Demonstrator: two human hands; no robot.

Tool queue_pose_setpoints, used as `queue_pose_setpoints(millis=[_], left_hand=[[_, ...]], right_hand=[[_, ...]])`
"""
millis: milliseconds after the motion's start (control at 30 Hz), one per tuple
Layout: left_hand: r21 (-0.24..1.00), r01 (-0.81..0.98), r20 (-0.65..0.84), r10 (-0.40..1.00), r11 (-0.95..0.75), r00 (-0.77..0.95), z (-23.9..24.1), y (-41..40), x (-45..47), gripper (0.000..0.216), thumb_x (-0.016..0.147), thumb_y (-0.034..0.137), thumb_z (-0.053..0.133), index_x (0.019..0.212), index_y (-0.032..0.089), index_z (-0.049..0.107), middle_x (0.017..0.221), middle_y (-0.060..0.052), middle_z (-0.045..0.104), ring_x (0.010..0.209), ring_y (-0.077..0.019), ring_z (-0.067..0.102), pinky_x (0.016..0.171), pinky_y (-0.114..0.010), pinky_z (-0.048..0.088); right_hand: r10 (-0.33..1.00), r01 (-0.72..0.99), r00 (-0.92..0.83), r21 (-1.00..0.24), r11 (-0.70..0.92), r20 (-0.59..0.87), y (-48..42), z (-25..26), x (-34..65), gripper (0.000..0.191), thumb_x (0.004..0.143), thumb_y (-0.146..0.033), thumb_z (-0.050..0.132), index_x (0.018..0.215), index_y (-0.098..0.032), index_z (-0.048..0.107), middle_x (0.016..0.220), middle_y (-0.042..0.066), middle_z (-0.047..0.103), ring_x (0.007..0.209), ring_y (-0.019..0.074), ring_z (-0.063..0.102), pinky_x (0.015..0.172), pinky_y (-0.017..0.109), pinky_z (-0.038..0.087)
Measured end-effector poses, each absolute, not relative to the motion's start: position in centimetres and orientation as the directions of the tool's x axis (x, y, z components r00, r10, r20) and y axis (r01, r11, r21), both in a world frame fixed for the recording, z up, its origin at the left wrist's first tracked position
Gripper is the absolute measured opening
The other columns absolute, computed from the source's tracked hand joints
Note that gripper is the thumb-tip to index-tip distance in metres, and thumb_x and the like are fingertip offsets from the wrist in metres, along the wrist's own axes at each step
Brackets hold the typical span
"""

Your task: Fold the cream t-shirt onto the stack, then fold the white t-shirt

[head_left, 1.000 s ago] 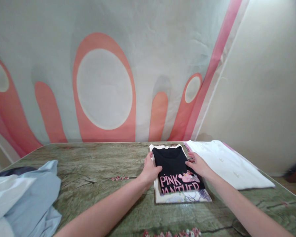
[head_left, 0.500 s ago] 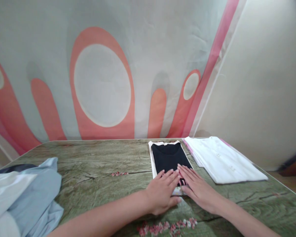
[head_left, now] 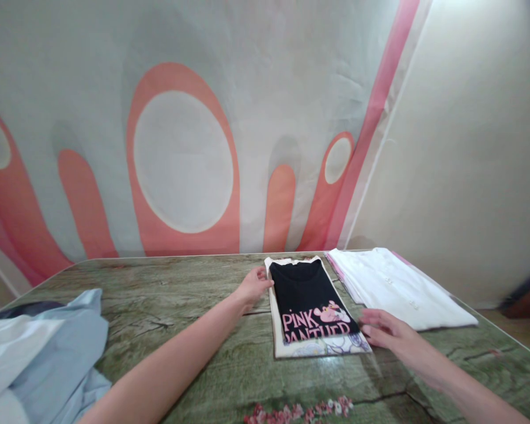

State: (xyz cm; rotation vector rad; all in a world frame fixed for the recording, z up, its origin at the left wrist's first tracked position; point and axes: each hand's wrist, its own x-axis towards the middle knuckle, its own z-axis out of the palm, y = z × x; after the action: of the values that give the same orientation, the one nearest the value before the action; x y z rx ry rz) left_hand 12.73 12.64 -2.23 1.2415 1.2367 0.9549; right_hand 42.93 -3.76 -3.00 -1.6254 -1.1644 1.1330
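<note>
A black folded T-shirt (head_left: 298, 288) with a pink "PINK PANTHER" print lies face up on a cream folded shirt (head_left: 279, 347), whose patterned lower edge sticks out below it. My left hand (head_left: 252, 287) is at the pile's upper left edge, fingers loosely bent and the thumb tip against the cloth. By the lower right edge of the black T-shirt, my right hand (head_left: 386, 331) has its thumb and fingers apart, fingertips at the side of the pile. Neither hand visibly lifts any cloth.
A pile of white folded shirts (head_left: 397, 285), with pink showing beneath, lies to the right. Loose light-blue clothing (head_left: 66, 347) and white clothing (head_left: 15, 347) are heaped on the left. The wood-patterned table (head_left: 168, 288) meets a printed wall covering (head_left: 256, 118) at the back.
My hands were flat together on the black T-shirt. They have parted, the left to the upper left edge and the right to the lower right, uncovering the pink print.
</note>
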Motion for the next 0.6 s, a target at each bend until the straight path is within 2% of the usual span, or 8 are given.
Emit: queue_pose_setpoints(millis=[100, 200, 267, 367, 500, 600], left_hand=[[0.966, 0.117, -0.239, 0.970, 0.232, 0.050, -1.8, 14.4, 13.2, 0.052, 0.070, 0.008, 0.067, 0.117, 0.011, 0.045, 0.123, -0.017, 0.052, 0.111, -0.0184, 0.053, 0.083, -0.021, 0.043], [0.940, 0.174, -0.313, 0.945, 0.294, 0.095, -1.2, 16.6, 13.7, 0.039, 0.068, 0.012, 0.072, 0.101, 0.012, 0.052, 0.097, -0.011, 0.064, 0.083, -0.0155, 0.063, 0.067, -0.020, 0.046], [0.914, 0.241, -0.364, 0.923, 0.328, 0.126, -0.7, 18.0, 14.0, 0.030, 0.062, 0.012, 0.077, 0.083, 0.012, 0.056, 0.072, -0.005, 0.064, 0.064, -0.0136, 0.061, 0.056, -0.020, 0.044], [0.871, 0.342, -0.428, 0.887, 0.353, 0.173, -0.3, 19.6, 14.7, 0.030, 0.055, 0.011, 0.080, 0.059, 0.014, 0.050, 0.048, 0.002, 0.052, 0.044, -0.0092, 0.049, 0.043, -0.019, 0.034], [0.850, 0.408, -0.450, 0.862, 0.333, 0.234, -0.4, 20.1, 15.4, 0.034, 0.052, 0.014, 0.081, 0.052, 0.015, 0.047, 0.039, 0.007, 0.042, 0.036, -0.0055, 0.036, 0.038, -0.018, 0.023], [0.868, 0.396, -0.424, 0.863, 0.300, 0.275, -0.6, 19.5, 15.5, 0.031, 0.051, 0.017, 0.081, 0.056, 0.015, 0.051, 0.040, 0.007, 0.043, 0.037, -0.0057, 0.036, 0.038, -0.018, 0.023]], right_hand=[[0.929, -0.061, 0.133, -0.939, -0.340, -0.345, -4.5, -1.8, 42.6, 0.044, 0.067, -0.035, 0.073, 0.103, -0.016, 0.055, 0.105, 0.010, 0.064, 0.100, 0.0218, 0.061, 0.089, 0.031, 0.050], [0.902, -0.179, 0.121, -0.903, -0.391, -0.415, -4.4, -1.3, 42.2, 0.042, 0.066, -0.030, 0.076, 0.099, -0.016, 0.055, 0.096, 0.008, 0.067, 0.093, 0.0191, 0.064, 0.084, 0.028, 0.051], [0.894, -0.141, 0.116, -0.898, -0.416, -0.432, -3.7, -1.4, 41.8, 0.041, 0.066, -0.030, 0.076, 0.098, -0.016, 0.055, 0.089, 0.007, 0.068, 0.081, 0.0166, 0.066, 0.075, 0.026, 0.053], [0.889, -0.048, 0.057, -0.891, -0.451, -0.454, -2.3, -1.5, 40.7, 0.038, 0.067, -0.037, 0.074, 0.094, -0.015, 0.057, 0.084, 0.006, 0.069, 0.070, 0.0157, 0.066, 0.063, 0.026, 0.053], [0.879, 0.071, -0.042, -0.879, -0.472, -0.476, -1.0, -1.3, 39.3, 0.034, 0.066, -0.039, 0.073, 0.086, -0.013, 0.062, 0.080, 0.007, 0.071, 0.074, 0.0192, 0.067, 0.064, 0.027, 0.053], [0.884, 0.103, -0.021, -0.880, -0.463, -0.468, -1.0, -1.1, 38.8, 0.032, 0.063, -0.037, 0.073, 0.083, -0.013, 0.064, 0.077, 0.007, 0.071, 0.075, 0.0209, 0.067, 0.066, 0.028, 0.053]])
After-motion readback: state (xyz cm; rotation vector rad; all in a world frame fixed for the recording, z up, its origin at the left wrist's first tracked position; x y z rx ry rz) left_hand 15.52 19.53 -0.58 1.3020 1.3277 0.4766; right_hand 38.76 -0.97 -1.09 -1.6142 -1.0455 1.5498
